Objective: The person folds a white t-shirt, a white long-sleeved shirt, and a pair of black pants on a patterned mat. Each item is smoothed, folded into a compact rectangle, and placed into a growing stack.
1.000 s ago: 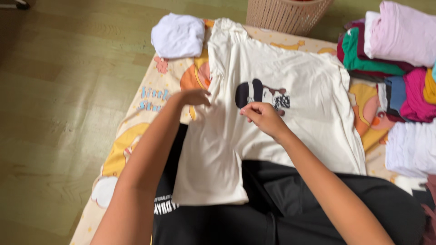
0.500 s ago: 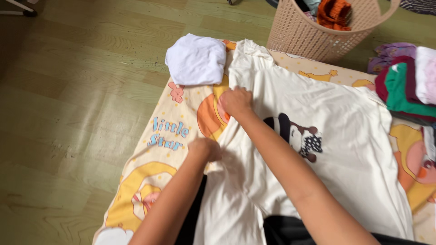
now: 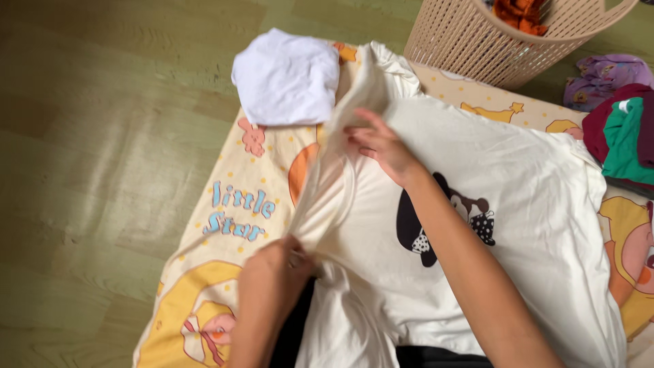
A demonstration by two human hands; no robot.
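Observation:
A cream T-shirt (image 3: pixel 518 170) with a dark cartoon print lies spread on a yellow printed blanket (image 3: pixel 238 204). My left hand (image 3: pixel 276 262) pinches the shirt's left edge near the bottom of the view. My right hand (image 3: pixel 378 143) grips the same edge higher up, near the sleeve, and lifts it into a raised fold. Both forearms reach in from the bottom of the frame.
A folded white garment (image 3: pixel 286 78) sits at the blanket's far left corner. A beige laundry basket (image 3: pixel 490 37) with orange cloth inside stands at the back. Piled green, maroon and purple clothes (image 3: pixel 623 116) lie at the right. Wooden floor (image 3: pixel 102 170) is on the left.
Both hands have closed on the shirt's left edge and raised it off the blanket. The view has moved closer and slightly left.

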